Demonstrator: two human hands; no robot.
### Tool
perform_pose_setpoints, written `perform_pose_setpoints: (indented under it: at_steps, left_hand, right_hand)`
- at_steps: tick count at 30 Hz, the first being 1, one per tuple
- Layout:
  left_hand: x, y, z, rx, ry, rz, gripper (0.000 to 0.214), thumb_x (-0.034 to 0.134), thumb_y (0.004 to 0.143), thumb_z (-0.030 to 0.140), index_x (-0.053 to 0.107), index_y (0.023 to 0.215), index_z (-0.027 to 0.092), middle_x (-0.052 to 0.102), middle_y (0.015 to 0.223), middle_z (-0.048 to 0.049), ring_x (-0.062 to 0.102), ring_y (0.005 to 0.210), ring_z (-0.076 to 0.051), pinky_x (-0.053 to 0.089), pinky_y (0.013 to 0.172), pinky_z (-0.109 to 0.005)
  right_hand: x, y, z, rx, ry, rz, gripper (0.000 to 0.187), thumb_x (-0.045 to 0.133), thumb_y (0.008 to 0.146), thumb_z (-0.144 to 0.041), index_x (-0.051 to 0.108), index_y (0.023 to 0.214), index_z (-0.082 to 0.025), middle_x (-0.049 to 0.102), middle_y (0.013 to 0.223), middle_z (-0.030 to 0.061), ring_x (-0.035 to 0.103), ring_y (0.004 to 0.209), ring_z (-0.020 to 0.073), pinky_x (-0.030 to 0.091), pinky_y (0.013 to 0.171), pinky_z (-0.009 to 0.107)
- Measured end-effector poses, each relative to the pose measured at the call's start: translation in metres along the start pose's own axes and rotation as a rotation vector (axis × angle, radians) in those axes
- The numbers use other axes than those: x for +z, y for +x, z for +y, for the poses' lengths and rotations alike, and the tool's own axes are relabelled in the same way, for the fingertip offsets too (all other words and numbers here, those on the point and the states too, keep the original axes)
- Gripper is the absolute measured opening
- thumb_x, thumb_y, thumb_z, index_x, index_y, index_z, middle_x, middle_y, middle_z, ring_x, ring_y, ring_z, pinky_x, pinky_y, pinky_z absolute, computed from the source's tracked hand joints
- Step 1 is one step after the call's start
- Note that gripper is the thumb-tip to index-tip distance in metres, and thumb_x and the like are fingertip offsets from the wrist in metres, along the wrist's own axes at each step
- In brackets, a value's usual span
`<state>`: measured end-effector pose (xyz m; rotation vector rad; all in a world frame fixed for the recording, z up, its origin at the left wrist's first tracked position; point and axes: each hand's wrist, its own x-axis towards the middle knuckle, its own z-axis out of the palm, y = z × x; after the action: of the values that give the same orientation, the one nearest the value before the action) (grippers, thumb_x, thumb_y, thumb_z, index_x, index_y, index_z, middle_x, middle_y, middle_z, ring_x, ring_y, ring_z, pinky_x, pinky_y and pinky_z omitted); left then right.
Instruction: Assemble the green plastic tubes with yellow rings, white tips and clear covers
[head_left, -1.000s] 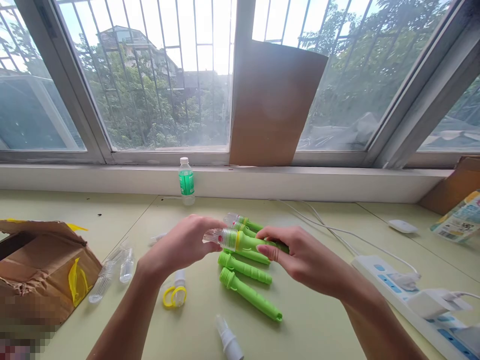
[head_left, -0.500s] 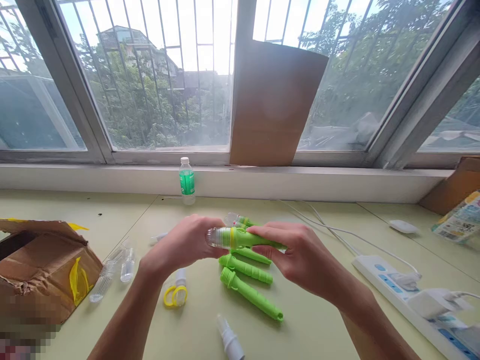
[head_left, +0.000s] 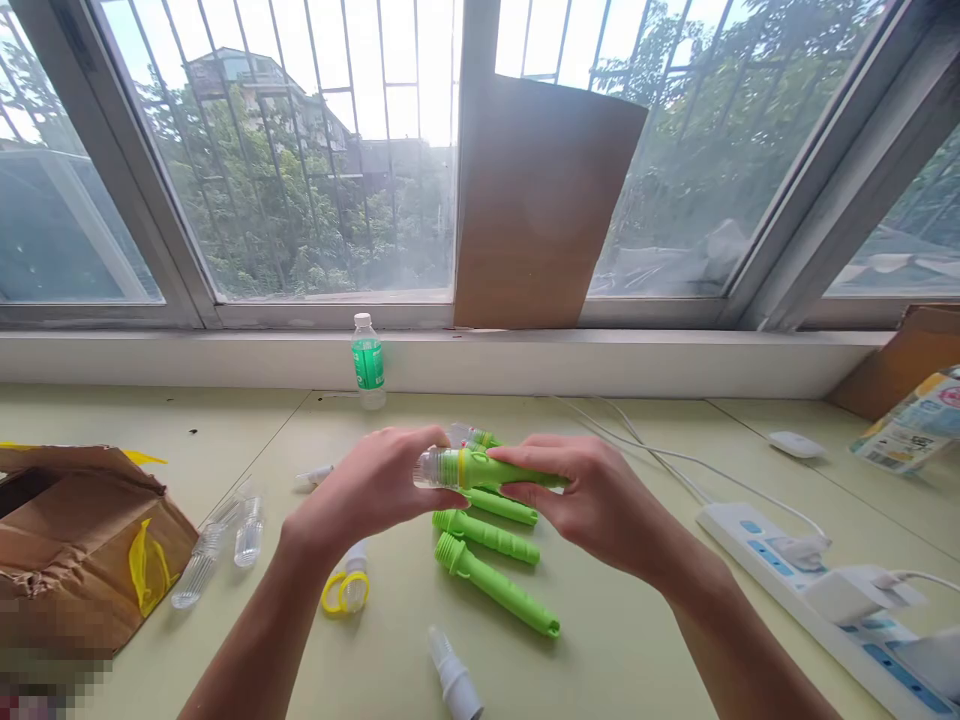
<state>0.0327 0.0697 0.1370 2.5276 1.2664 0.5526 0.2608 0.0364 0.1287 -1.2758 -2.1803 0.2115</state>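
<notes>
A green plastic handle (head_left: 517,475) with a yellow ring and a clear ribbed cap (head_left: 429,467) on its left end is held level above the table. My right hand (head_left: 585,490) is closed around the handle's right part. My left hand (head_left: 386,475) grips the clear cap between thumb and fingers; the fingers' far side is hidden. Below lie several loose green handles (head_left: 499,585), some partly covered by my hands. Left of them, two yellow rings (head_left: 345,594) rest by a clear and white tube. Another clear and white tube (head_left: 454,675) lies at the near edge.
At left stands an open cardboard box (head_left: 90,530) with yellow strips, beside clear ribbed tubes (head_left: 199,565). A bottle with a green label (head_left: 368,362) stands by the sill. On the right are a white power strip (head_left: 780,575) with plugs and cables, and a white mouse (head_left: 795,445).
The view has shifted slightly. Both hands still hold the capped green handle in nearly the same place, and the left thumb has moved a little along the cap.
</notes>
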Motion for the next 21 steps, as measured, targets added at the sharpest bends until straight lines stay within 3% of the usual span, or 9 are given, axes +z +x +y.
perform_pose_setpoints:
  at_steps: [6,16,21]
  left_hand:
    - [-0.006,-0.002,-0.001,-0.03,-0.04,-0.006,0.029,0.067,0.073,0.049,0.059,0.089,0.026,0.06,0.071,0.0058,0.051,0.064,-0.013,0.031,0.055,-0.022]
    - [0.0,-0.004,-0.01,-0.121,-0.025,-0.169,0.033,0.061,0.072,0.055,0.059,0.081,0.023,0.06,0.071,0.0033,0.052,0.063,-0.014,0.031,0.051,-0.024]
    - [-0.002,-0.006,-0.008,-0.076,-0.01,-0.16,0.027,0.06,0.077,0.05,0.057,0.081,0.024,0.058,0.069,0.0047,0.051,0.062,-0.014,0.032,0.051,-0.024]
  right_hand:
    - [0.001,-0.002,-0.005,-0.055,-0.092,0.018,0.031,0.063,0.084,-0.019,0.068,0.111,-0.032,0.068,0.08,-0.0014,0.058,0.068,0.0145,0.04,0.063,0.024]
    - [0.009,-0.001,-0.01,-0.113,-0.173,-0.031,0.029,0.063,0.084,-0.021,0.067,0.11,-0.034,0.068,0.078,-0.0029,0.056,0.068,0.0147,0.037,0.061,0.024]
    - [0.009,0.0,-0.011,-0.134,-0.208,-0.02,0.03,0.061,0.086,-0.022,0.065,0.114,-0.033,0.069,0.081,-0.0018,0.057,0.069,0.0151,0.036,0.062,0.025]
